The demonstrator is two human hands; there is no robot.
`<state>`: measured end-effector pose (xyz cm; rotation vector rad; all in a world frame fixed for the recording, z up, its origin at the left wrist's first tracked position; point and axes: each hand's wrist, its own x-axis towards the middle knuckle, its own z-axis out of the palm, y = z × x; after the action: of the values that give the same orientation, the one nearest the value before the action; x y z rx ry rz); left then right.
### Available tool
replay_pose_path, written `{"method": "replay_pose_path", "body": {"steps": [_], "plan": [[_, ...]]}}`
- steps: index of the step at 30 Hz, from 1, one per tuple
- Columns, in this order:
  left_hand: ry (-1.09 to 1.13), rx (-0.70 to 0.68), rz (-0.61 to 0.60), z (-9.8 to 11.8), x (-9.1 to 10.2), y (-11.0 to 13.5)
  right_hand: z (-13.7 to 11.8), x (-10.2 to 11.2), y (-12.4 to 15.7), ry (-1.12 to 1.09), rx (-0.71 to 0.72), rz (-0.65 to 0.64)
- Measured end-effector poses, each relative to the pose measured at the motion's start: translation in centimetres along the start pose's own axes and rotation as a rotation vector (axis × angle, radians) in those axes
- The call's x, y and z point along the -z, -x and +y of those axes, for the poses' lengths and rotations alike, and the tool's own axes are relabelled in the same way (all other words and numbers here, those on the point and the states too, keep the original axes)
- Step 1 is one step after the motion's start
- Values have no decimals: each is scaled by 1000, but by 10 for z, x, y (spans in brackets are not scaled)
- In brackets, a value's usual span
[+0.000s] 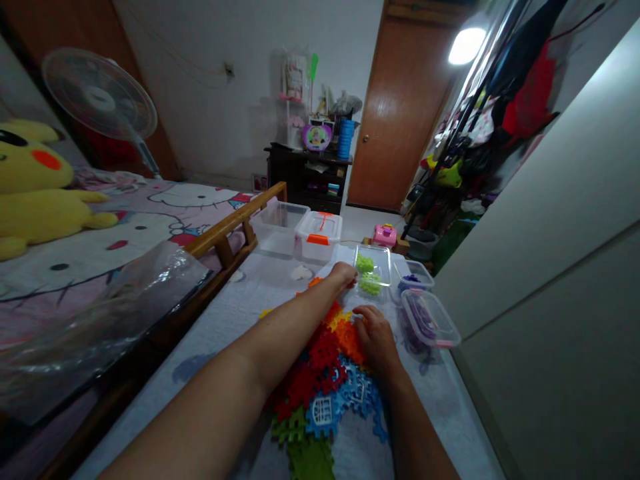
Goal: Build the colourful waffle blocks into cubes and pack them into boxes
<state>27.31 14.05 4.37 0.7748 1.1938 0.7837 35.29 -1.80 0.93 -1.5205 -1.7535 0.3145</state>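
My left hand [345, 274] reaches out at the left edge of a clear plastic container [379, 266] with lime green interlocking pieces [371, 283] in it. Its fingers are curled, and what they hold, if anything, is hidden. Closer to me, my right hand [376, 331] rests at the right side of orange interlocking pieces [349, 339], fingers bent and apart. Red pieces [320, 353] lie under and beside my left forearm. Blue pieces [357, 390], some with white window-like parts, and dark green pieces [310, 453] spread nearer to me.
Two lidded containers with purple pieces, a small one [415, 275] and a larger one [431, 319], stand at the right. Clear bins [280, 227] and an orange-latched box [319, 235] stand at the far end. A wooden bed rail [220, 247] borders the left; a pale cabinet [550, 253] borders the right.
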Motion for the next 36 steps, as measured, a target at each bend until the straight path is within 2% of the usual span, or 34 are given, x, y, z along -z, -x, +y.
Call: {"method": "replay_pose_path", "body": {"steps": [4, 10, 13, 17, 19, 22, 25, 28, 33, 36], "plan": [[-33, -25, -20, 4, 20, 10, -2, 4, 0, -34, -20, 35], [-131, -122, -10, 4, 69, 36, -11, 14, -1, -82, -83, 305], [-177, -173, -51, 8, 89, 55, -8, 12, -1, -149, -189, 387], [-237, -222, -132, 19, 108, 82, 1, 7, -4, -398, -359, 398], [-319, -283, -179, 26, 114, 94, 4, 7, -6, -596, -407, 387], [-550, -466, -247, 31, 122, 110, 6, 8, -8, -811, -399, 378], [-757, -660, -230, 31, 128, 124, 7, 9, -8, -770, -359, 362], [-838, -780, -181, 27, 131, 133, 6, 9, -6, -642, -338, 353], [-678, -727, -166, 18, 130, 140, 1, 8, -5, -708, -367, 337], [-544, -691, -97, 12, 127, 139, -1, 7, -4, -803, -402, 311]]}}
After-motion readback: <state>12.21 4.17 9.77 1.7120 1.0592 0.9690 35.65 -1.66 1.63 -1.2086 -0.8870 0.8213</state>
